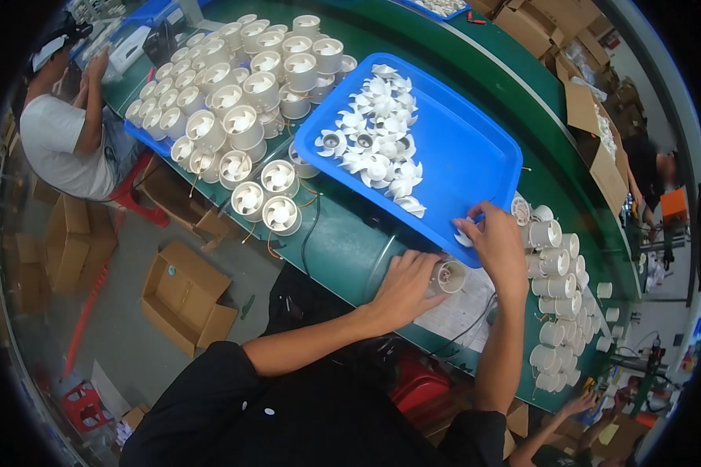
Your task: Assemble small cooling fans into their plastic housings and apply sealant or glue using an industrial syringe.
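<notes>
Gripping white housing (449, 276), left hand (405, 286) partly covers it; right hand (492, 236) pinches white impeller (463, 239), mostly hidden.

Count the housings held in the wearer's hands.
1: a housing, gripped in the left hand beside the blue tray. The right hand is at a fan wheel inside. No other held housing shows.

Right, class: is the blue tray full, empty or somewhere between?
Partly full: white fan wheels lie along the left of the blue tray, while much of its right is bare.
</notes>
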The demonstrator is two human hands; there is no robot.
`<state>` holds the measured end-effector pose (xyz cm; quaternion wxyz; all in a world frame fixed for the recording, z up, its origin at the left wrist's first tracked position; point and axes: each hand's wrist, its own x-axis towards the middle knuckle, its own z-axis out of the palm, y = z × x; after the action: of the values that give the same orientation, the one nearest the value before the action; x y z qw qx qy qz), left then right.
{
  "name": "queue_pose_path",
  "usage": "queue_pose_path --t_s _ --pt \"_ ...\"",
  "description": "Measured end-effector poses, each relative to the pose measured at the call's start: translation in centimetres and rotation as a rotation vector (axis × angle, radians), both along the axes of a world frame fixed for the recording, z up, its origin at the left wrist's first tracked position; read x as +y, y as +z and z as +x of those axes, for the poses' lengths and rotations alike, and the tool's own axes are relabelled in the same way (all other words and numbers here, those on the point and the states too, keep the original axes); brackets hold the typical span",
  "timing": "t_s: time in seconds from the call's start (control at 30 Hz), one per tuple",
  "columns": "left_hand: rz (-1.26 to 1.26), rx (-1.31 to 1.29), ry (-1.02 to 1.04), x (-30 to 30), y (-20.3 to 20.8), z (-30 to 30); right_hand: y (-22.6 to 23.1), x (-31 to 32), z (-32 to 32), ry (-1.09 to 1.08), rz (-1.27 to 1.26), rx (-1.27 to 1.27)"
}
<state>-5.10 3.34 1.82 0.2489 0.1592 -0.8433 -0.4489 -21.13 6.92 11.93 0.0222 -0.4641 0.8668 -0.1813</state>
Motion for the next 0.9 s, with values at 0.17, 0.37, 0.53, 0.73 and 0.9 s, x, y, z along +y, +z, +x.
queue_pose_path --t_s 0.17,0.37,0.53,0.73,0.9 --pt "-0.035 0.005 -0.044 -0.2 -0.7 0.0 1.0 -0.8 0.3 -0.026 0.112 -0.187" --pt "-0.069 0.025 -0.027 -0.2 -0.7 0.1 0.6 -1.1 1.0 -0.04 0.227 0.018" --pt "-0.067 0.01 -0.041 -0.2 -0.6 0.1 0.2 -1.1 0.2 -0.018 0.167 0.006" --pt "-0.067 0.004 -0.052 -0.3 -0.8 0.1 2.3 -1.7 1.8 0.036 0.052 -0.081" --pt "-0.072 0.011 -0.047 -0.2 -0.7 0.2 3.6 -3.6 4.0 0.07 -0.002 -0.326"
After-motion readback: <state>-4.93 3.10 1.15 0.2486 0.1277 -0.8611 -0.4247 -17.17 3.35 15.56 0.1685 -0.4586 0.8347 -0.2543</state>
